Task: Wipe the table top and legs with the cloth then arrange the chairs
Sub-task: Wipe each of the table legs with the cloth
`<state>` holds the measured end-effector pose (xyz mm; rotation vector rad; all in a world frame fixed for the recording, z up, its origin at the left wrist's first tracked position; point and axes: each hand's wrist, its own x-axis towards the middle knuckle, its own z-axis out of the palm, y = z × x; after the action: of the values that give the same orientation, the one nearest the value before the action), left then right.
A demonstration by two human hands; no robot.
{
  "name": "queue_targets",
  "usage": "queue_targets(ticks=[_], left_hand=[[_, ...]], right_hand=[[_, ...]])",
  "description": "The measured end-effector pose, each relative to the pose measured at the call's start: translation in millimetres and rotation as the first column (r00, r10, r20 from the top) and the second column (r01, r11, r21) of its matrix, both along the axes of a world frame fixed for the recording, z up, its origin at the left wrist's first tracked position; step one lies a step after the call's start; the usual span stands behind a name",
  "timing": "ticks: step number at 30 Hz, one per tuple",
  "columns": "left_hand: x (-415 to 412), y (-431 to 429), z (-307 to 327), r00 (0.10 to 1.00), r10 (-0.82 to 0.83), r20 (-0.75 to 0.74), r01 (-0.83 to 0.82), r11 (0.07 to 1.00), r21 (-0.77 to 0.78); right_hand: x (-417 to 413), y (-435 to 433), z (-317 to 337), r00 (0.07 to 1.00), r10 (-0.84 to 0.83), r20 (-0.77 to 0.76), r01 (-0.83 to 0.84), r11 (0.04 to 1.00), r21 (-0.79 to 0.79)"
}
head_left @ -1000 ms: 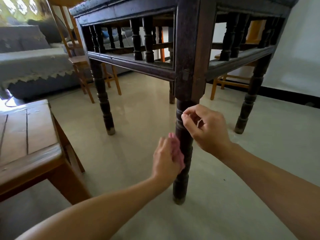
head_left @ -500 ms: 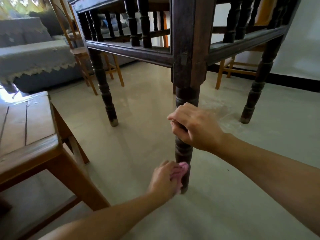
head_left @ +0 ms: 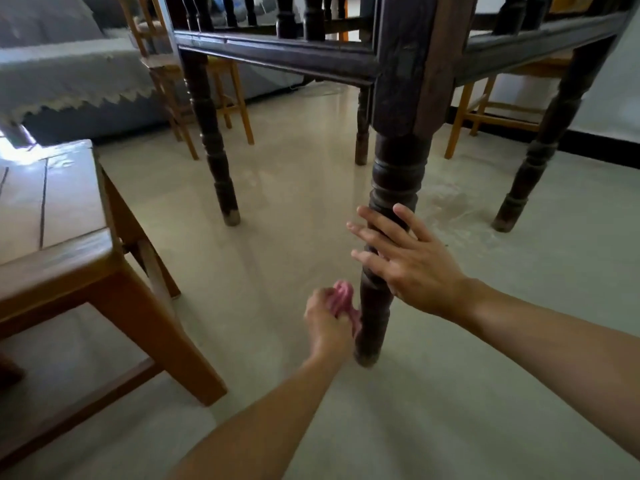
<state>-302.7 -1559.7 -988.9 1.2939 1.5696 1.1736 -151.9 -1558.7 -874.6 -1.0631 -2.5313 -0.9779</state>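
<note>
Left hand grips the bunched pink cloth against the upright table leg at its 3 o'clock, near the foot; right hand, fingers spread, rests higher at 1 o'clock.

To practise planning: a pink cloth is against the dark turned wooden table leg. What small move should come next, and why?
Probably slide the crumpled pink cloth down to the foot: the left hand holds it against the dark turned wooden table leg short of the floor, and the open right hand rests higher up.
</note>
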Motion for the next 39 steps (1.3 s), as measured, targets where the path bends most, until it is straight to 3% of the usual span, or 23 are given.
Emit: queue_targets(ticks=[3, 5, 8, 11, 12, 14, 16, 19, 22, 23, 25, 27, 30, 33, 35, 36, 39], left_hand=[[12, 9, 31, 1.0, 0.026, 0.008, -0.027, 0.991, 0.129], [17, -7, 15, 0.99, -0.051, -0.129, 0.071, 0.985, 0.157], [10, -44, -38, 0.935, -0.23, -0.269, 0.235, 0.972, -0.015], [-5, -40, -46, 0.967, -0.237, -0.091, 0.226, 0.967, -0.121], [-6, -26, -40, 0.986, -0.15, -0.069, 0.141, 0.983, -0.12], [-12, 5, -27, 0.999, -0.011, -0.05, 0.009, 0.999, -0.051], [-6, 19, -10, 1.0, -0.003, -0.016, 0.003, 1.0, 0.002], [12, -8, -22, 0.987, -0.093, -0.128, 0.092, 0.996, -0.008], [9, -52, -54, 0.909, -0.367, -0.195, 0.338, 0.926, -0.167], [5, -60, -59, 0.902, -0.384, -0.198, 0.34, 0.913, -0.225], [-2, -47, -61, 0.942, -0.301, -0.15, 0.269, 0.941, -0.203], [-10, -11, -68, 0.999, -0.05, -0.015, 0.046, 0.98, -0.195], [-3, 18, -62, 1.0, 0.013, 0.019, -0.01, 0.989, -0.15], [21, -22, -89, 0.978, -0.188, -0.092, 0.173, 0.973, -0.15], [27, -60, -103, 0.855, -0.474, -0.211, 0.412, 0.868, -0.278], [24, -68, -109, 0.825, -0.506, -0.251, 0.44, 0.854, -0.277], [13, -31, -108, 0.983, -0.154, -0.103, 0.126, 0.963, -0.239]], right_hand=[[-3, 2, -7, 0.999, -0.024, 0.021, 0.023, 0.999, 0.027], [-5, -1, -15, 0.999, -0.042, 0.027, 0.041, 0.998, 0.038], [0, -8, -33, 0.996, -0.015, 0.084, 0.016, 1.0, -0.007], [6, -9, -46, 0.992, 0.012, 0.123, -0.008, 0.999, -0.033], [8, -8, -49, 0.992, 0.007, 0.127, -0.003, 0.999, -0.032], [8, -8, -54, 0.994, 0.0, 0.112, 0.005, 0.999, -0.045], [7, -8, -56, 0.995, -0.006, 0.104, 0.011, 0.999, -0.039], [8, -5, -62, 0.995, -0.012, 0.099, 0.013, 1.0, -0.014], [7, 0, -68, 0.997, -0.016, 0.081, 0.015, 1.0, 0.009], [6, 0, -69, 0.997, -0.014, 0.072, 0.013, 1.0, 0.012], [5, 2, -71, 0.998, -0.023, 0.061, 0.021, 0.999, 0.027], [5, 2, -73, 0.998, -0.026, 0.056, 0.025, 0.999, 0.026], [3, 1, -75, 0.999, -0.023, 0.033, 0.022, 1.0, 0.006], [2, 3, -78, 1.0, -0.027, 0.01, 0.027, 0.999, 0.019], [1, 5, -80, 1.0, -0.017, -0.01, 0.017, 1.0, 0.019], [0, 6, -81, 1.0, -0.012, -0.016, 0.012, 1.0, 0.023], [0, 7, -82, 1.0, -0.014, -0.027, 0.016, 0.999, 0.049]])
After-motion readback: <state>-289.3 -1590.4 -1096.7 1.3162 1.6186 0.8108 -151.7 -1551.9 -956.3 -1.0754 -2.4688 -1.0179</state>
